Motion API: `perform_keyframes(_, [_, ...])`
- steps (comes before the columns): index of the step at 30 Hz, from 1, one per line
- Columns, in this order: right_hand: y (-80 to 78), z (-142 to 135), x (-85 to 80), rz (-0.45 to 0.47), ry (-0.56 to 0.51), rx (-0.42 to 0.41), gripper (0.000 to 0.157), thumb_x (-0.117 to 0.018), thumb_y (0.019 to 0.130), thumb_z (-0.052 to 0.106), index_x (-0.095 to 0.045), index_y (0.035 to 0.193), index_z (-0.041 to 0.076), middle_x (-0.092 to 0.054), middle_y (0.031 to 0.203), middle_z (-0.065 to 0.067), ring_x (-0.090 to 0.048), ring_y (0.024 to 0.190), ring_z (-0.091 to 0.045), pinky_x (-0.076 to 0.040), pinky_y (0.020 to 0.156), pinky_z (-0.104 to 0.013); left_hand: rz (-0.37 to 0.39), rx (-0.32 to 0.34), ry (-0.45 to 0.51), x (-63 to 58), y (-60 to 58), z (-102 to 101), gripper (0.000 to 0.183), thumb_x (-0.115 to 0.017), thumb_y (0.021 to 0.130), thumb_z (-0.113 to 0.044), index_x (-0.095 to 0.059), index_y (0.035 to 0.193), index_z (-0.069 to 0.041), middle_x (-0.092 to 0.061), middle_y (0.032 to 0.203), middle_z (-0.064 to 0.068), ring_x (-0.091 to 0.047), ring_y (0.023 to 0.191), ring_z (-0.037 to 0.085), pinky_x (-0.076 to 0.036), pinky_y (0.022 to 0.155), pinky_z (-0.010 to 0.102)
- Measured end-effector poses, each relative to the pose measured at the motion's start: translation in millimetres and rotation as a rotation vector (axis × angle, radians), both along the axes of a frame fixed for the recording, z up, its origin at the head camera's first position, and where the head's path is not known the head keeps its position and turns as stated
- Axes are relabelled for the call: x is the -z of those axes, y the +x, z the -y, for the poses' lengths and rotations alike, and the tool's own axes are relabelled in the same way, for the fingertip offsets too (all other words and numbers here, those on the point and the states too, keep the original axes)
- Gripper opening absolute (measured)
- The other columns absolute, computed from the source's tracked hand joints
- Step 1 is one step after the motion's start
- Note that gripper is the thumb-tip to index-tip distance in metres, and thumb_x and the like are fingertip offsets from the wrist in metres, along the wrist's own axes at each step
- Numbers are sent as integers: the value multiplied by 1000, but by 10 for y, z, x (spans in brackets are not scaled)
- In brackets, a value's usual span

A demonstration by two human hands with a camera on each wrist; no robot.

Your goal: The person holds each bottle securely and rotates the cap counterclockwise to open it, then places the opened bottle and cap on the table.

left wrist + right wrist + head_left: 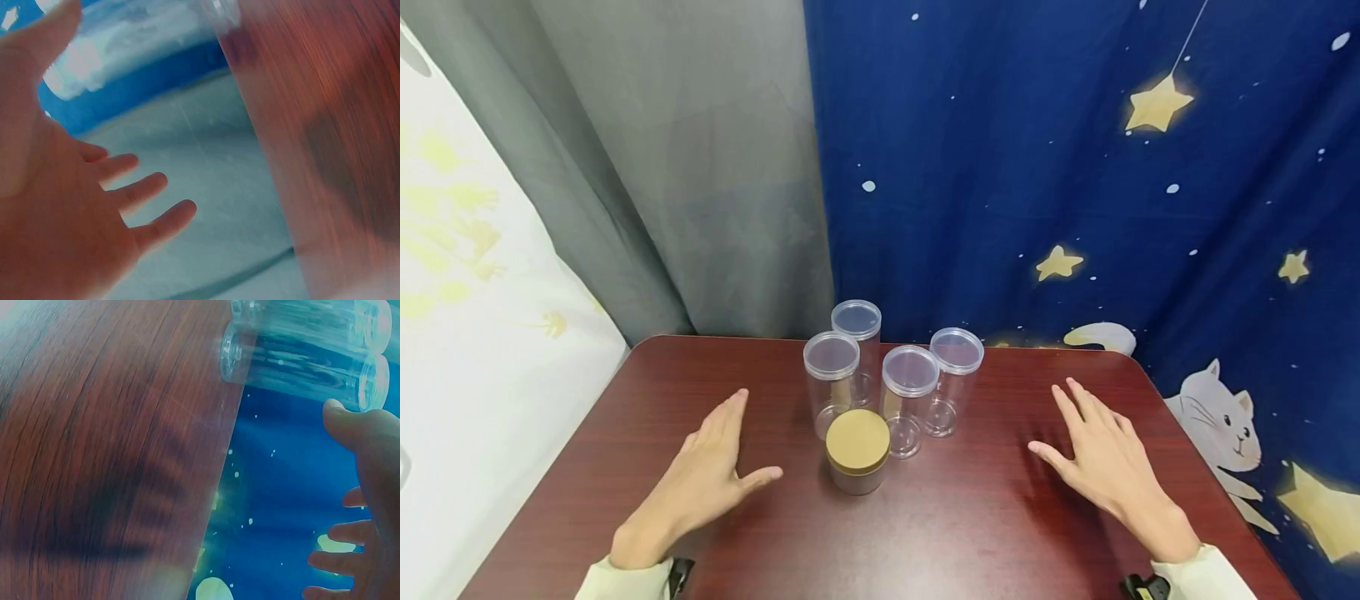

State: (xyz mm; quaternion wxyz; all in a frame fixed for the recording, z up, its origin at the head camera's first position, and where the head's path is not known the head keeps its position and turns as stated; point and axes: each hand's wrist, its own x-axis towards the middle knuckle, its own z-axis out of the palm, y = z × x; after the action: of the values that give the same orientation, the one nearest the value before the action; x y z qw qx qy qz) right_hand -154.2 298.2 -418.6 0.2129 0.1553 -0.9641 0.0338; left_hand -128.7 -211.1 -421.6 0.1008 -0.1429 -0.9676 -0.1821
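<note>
Several tall clear plastic jars with translucent lids stand upright in a group at the table's far middle: a back left jar [857, 321], a front left jar [831, 357], a front right jar [911, 372] and a back right jar [957, 352]. Before them sits a short jar with a gold lid [857, 442]. My left hand [700, 475] hovers left of the group, fingers straight, thumb apart, holding nothing. On the other side my right hand [1108, 458] is spread above the table, also holding nothing. The right wrist view shows a clear jar [300, 365] beyond the thumb.
The dark red wooden table [955, 517] has rounded far corners. Behind it hang a grey curtain [700, 167] and a blue curtain [970, 167] with stars and a cat. A white patterned cloth [475, 350] hangs along the left side.
</note>
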Motion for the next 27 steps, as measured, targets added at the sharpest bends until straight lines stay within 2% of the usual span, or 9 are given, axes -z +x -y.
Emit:
perform_keyframes(4, [-13,61,38,10,-16,-4,83,-69,84,56,-46,144,3,-44,148,-23,-47,129,-42,-40,90,-63,-45,47,-6,33,67,-206,102,-79,77,-51,-32,150,3,-45,148,23,-45,134,40,-43,95,63])
perform_keyframes(8, [-19,118,66,16,-33,-8,83,-70,84,55,-47,144,3,-44,148,-23,-47,129,-41,-41,91,-63,7,78,46,73,105,-383,105,-85,73,-46,-32,151,-1,-49,144,21,-51,130,39,-45,97,59])
perform_keyframes(14, [-43,246,89,36,-65,-21,81,-68,85,55,-46,145,4,-43,149,-21,-47,130,-40,-41,92,-63,4,73,103,123,75,-534,107,-90,68,-33,-32,150,3,-50,142,26,-52,127,43,-45,100,57])
perform_keyframes(19, [-82,348,91,15,-81,-43,81,-69,85,54,-46,145,5,-44,149,-20,-47,131,-39,-42,94,-62,67,64,168,180,27,-664,106,-92,67,-30,-33,149,3,-48,145,24,-50,130,40,-45,100,56])
perform_keyframes(27, [-120,510,37,10,-121,-62,83,-69,85,55,-44,147,6,-42,151,-18,-45,133,-38,-41,94,-61,134,27,231,267,-1,-853,105,-93,65,-29,-35,147,4,-52,140,23,-54,126,36,-50,91,55])
